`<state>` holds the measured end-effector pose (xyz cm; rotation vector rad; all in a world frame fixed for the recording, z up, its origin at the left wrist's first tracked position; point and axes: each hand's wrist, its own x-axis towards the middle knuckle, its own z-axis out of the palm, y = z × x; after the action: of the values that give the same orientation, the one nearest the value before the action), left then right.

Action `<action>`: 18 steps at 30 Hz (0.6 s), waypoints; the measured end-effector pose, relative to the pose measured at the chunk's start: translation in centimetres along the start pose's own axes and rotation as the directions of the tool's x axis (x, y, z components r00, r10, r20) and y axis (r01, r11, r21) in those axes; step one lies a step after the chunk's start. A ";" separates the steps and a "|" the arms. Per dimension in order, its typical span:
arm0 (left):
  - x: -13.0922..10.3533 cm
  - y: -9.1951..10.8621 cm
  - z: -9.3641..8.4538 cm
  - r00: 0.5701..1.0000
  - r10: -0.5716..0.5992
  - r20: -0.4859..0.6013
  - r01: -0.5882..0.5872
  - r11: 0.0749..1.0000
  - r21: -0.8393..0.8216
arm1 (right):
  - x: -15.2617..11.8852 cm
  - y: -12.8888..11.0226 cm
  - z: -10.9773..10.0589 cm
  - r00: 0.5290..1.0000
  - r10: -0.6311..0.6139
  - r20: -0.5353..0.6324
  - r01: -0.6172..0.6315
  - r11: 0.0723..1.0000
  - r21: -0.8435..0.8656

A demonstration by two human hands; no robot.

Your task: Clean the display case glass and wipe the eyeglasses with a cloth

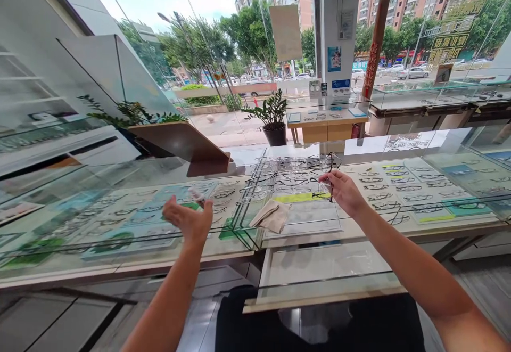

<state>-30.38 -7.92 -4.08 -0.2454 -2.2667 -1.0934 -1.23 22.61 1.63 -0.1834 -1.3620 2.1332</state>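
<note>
My right hand (344, 192) pinches a pair of dark-framed eyeglasses (331, 181), held upright above the counter. My left hand (189, 218) hangs over the glass counter on the left, with thumb and fingers apart. Just beyond its thumb is a small pale, blurred shape (197, 195); whether it is an object or a reflection is unclear. Between the hands lies a folded beige cloth (272, 216) on the glass top. Behind the cloth, several eyeglasses (293, 182) sit in rows, near a yellow-green strip (295, 198).
A pulled-out drawer (315, 264) juts toward my lap. Glass showcases with more eyeglasses (373, 187) extend to both sides. A brown board (179, 141) stands tilted at the back left. Beyond the counter are a potted plant (275, 133) and a wooden display table (329, 128) by the window.
</note>
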 end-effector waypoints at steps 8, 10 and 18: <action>-4.1 9.5 -1.7 0.593 0.484 0.643 -0.494 0.850 -0.184 | 0.1 0.2 -0.4 1.000 -0.008 -0.002 0.008 0.998 -0.055; -5.2 11.1 -1.2 0.445 0.470 0.762 -0.580 0.800 -0.155 | 0.1 0.4 -0.5 1.000 -0.012 -0.003 0.011 0.997 -0.080; -6.7 12.1 0.7 0.493 0.328 0.806 -0.452 0.888 -0.085 | 0.3 0.7 -0.3 1.000 -0.004 -0.011 0.003 0.993 -0.122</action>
<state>-20.36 1.03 -0.52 -1.3972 -2.8070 -0.5946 -1.64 22.85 0.95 -0.2412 -1.4860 2.0439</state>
